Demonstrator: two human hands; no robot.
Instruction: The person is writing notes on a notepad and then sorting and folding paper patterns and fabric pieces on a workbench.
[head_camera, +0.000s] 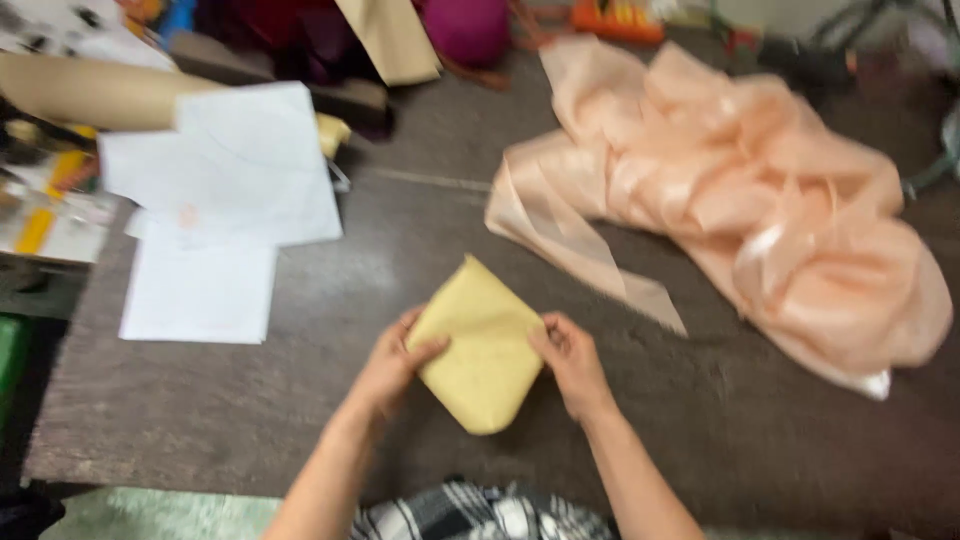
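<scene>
A left hand (392, 362) and right hand (570, 362) grip opposite edges of a yellow fabric piece (482, 345) on a dark table (300, 420), beside heaped peach satin (740, 190) and white paper sheets (215, 200).

Both bare forearms reach forward over the dark table (200, 420); left hand (395, 362) and right hand (572, 362) sit close together, fingers curled inward.

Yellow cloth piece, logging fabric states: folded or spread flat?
Folded: the yellow cloth piece is a small compact shape held between left hand and right hand.
</scene>
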